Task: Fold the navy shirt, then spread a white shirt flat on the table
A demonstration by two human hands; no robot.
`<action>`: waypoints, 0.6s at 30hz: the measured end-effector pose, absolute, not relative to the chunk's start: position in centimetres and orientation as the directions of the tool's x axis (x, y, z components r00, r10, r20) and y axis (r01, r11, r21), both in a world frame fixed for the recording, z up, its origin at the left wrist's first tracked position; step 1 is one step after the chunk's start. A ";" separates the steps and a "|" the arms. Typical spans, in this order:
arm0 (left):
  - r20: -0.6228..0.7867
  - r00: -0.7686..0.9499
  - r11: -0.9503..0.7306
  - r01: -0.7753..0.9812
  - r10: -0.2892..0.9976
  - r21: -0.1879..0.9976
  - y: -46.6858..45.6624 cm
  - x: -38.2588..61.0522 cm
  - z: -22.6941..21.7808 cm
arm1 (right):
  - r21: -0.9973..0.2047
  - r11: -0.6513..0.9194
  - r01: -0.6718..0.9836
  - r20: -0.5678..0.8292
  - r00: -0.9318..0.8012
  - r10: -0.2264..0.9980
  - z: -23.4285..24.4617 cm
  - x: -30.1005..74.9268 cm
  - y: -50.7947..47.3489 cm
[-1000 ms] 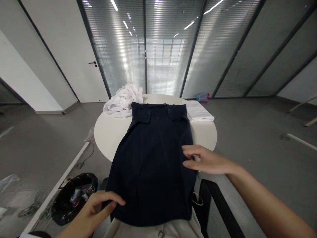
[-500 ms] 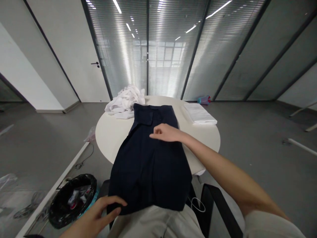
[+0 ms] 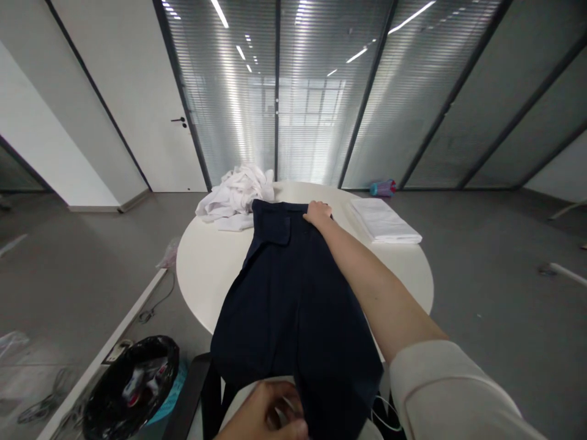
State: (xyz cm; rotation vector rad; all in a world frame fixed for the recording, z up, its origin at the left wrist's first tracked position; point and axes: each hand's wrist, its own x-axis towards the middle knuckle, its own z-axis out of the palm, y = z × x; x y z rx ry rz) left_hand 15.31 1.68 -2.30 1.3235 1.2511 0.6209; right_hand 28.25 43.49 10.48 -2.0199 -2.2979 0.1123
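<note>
As you look across the round table (image 3: 202, 269), the navy garment (image 3: 293, 287) runs lengthwise straight away from you, with the waistband at the far end and the hem hanging off the near edge. Your right hand (image 3: 318, 212) is out on the waistband with its fingers curled down, can't tell if they're gripping or just pressing. Your left hand (image 3: 270, 418) is way nearer, fingers pinched shut on the hem. Fabric's dark, flat and mostly smooth, one pocket flap showing.

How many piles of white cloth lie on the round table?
2: a crumpled heap at the far left, beside the dark garment, and a folded stack at the far right, apart from it. The garment may hide more.
</note>
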 end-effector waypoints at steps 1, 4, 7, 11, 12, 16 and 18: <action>-0.322 0.310 0.261 0.220 0.895 0.940 1.5 15.1 -2.9 | -0.106 0.125 0.986 0.007 -0.125 0.992 10.2 28.1 43.9; -0.392 0.254 0.378 0.104 0.884 0.920 1.2 15.5 -3.9 | -0.098 0.124 0.987 -0.004 -0.125 0.992 9.5 27.8 44.9; -0.459 0.198 0.433 0.163 0.866 0.887 1.7 17.4 -3.7 | -0.094 0.120 0.988 0.006 -0.120 0.993 9.1 27.8 45.2; -0.337 0.374 0.344 0.050 0.864 0.938 2.7 20.1 -1.8 | -0.111 0.103 0.988 0.044 -0.099 0.994 9.5 28.2 45.5; -0.304 0.444 0.348 -0.017 0.843 0.937 2.9 20.6 -1.2 | -0.118 0.098 0.988 0.057 -0.092 0.994 9.7 28.3 45.6; -0.175 0.579 0.373 -0.242 0.797 0.896 3.7 22.2 0.5 | -0.154 0.084 0.985 0.101 -0.069 0.993 10.3 28.2 46.3; -0.131 0.600 0.365 -0.287 0.789 0.886 3.9 22.9 0.2 | -0.179 0.083 0.980 0.099 -0.066 0.993 9.8 27.6 46.5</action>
